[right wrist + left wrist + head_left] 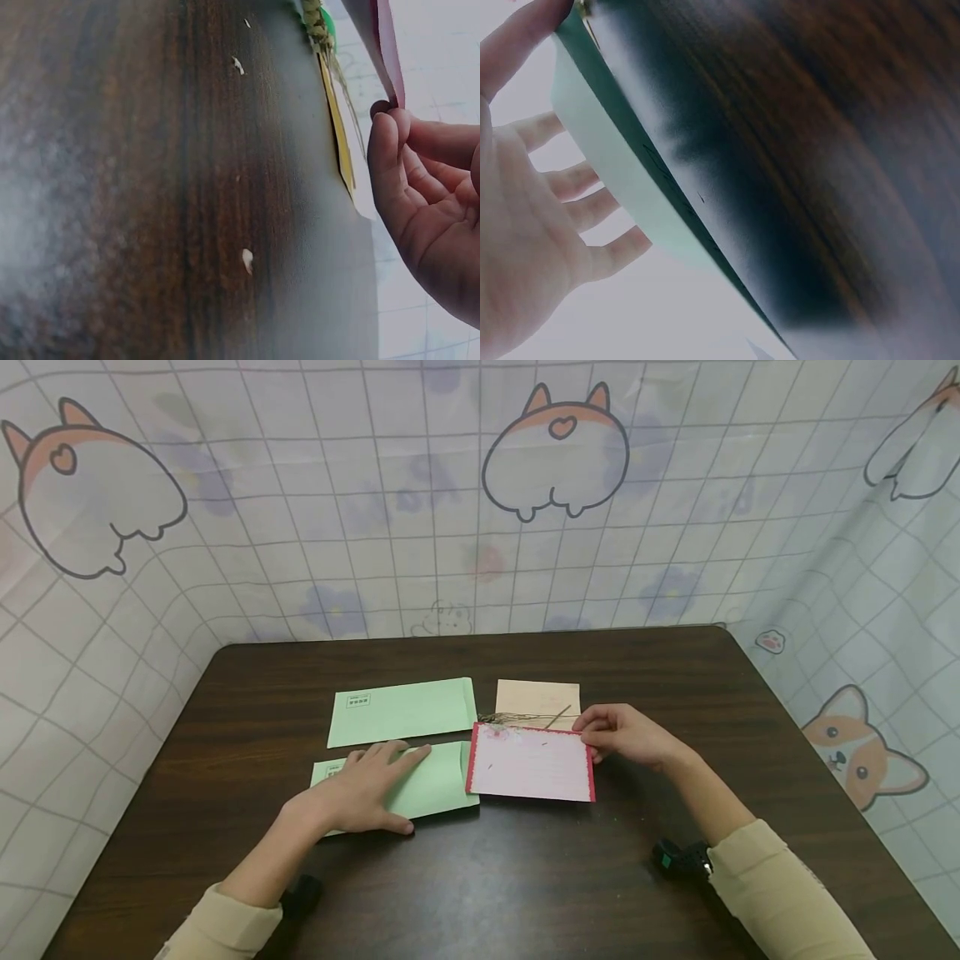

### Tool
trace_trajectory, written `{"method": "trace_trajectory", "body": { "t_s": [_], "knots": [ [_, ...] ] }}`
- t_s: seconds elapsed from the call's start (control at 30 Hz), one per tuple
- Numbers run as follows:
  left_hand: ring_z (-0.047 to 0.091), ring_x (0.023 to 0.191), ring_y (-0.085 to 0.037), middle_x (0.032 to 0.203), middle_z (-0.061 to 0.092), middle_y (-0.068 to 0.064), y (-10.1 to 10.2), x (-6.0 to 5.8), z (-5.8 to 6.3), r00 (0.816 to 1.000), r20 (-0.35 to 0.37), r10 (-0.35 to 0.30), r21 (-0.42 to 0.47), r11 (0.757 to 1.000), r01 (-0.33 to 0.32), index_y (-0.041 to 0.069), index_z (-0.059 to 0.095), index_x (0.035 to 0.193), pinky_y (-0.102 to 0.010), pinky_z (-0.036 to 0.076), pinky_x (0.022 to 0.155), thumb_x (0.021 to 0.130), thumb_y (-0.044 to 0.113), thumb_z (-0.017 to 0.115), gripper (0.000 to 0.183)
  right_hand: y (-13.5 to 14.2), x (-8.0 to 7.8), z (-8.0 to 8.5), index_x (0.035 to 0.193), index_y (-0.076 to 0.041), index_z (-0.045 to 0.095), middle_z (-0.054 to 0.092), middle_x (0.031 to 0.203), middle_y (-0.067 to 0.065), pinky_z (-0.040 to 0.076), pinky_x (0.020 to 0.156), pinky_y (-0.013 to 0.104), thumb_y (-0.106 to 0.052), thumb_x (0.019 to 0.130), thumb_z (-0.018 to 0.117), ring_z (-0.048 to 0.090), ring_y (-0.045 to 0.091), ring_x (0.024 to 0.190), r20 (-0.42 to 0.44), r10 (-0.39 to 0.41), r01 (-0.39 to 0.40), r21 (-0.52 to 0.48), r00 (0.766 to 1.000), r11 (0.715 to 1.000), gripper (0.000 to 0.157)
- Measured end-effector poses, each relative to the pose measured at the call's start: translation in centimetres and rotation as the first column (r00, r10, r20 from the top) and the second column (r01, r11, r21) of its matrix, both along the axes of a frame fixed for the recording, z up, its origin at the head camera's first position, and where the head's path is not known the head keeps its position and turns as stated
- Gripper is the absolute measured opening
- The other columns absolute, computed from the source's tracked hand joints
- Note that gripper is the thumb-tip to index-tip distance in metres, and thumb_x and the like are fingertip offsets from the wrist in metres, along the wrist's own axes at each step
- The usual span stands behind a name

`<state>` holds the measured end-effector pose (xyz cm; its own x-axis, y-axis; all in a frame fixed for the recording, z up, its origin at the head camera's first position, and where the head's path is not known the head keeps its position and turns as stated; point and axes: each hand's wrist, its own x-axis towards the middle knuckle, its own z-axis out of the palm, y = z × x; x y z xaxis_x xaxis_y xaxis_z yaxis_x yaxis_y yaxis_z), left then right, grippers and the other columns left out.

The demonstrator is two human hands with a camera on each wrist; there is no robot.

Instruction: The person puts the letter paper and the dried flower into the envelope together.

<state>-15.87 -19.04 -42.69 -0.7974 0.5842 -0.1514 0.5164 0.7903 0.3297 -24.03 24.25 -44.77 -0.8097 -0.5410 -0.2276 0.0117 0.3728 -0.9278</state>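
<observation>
My right hand (630,735) pinches the upper right corner of a pink card (532,764) with a red scalloped border. In the right wrist view, thumb and fingertips hold the card's edge (386,60) above the table. The card's left edge overlaps the right end of the near green envelope (438,785). My left hand (363,789) rests on that envelope with its fingers spread. Seen from the left wrist, the fingers extend over the envelope (607,150), and the thumb is at its edge.
A second green envelope (405,714) lies behind the near one. Right of it is a tan card (536,693), with dried stems (517,718) across its lower part, partly behind the pink card. Small pale bits (247,260) dot the dark wooden table (465,893).
</observation>
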Motion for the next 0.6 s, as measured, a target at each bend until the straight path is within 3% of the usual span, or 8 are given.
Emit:
{"method": "trace_trajectory", "body": {
  "t_s": [0.27,0.6],
  "knots": [
    [0.040,0.139,-0.033,0.150,0.043,-0.014,0.25,-0.09,-0.17,1.000,-0.025,0.004,0.003,1.000,-0.004,0.016,0.034,0.162,-0.066,0.031,0.104,0.078,0.046,0.088,0.104,-0.23,0.19,0.11,0.120,0.006,0.064,0.069,0.097,0.016,0.060,0.077,0.038,-0.006,0.101,0.064,0.066,0.027,0.079,-0.014,0.074,-0.074,-0.005,0.997,0.997,0.022],
    [0.039,0.139,-0.033,0.150,0.042,-0.014,0.34,-0.23,-0.05,1.000,-0.020,0.008,0.009,1.000,-0.008,0.017,0.034,0.162,-0.065,0.032,0.103,0.078,0.045,0.088,0.103,-0.65,0.21,0.50,0.118,0.002,0.069,0.068,0.093,0.015,0.059,0.075,0.040,-0.006,0.101,0.065,0.064,0.026,0.077,-0.060,0.088,-0.084,0.066,0.994,0.994,0.020]
  ]
}}
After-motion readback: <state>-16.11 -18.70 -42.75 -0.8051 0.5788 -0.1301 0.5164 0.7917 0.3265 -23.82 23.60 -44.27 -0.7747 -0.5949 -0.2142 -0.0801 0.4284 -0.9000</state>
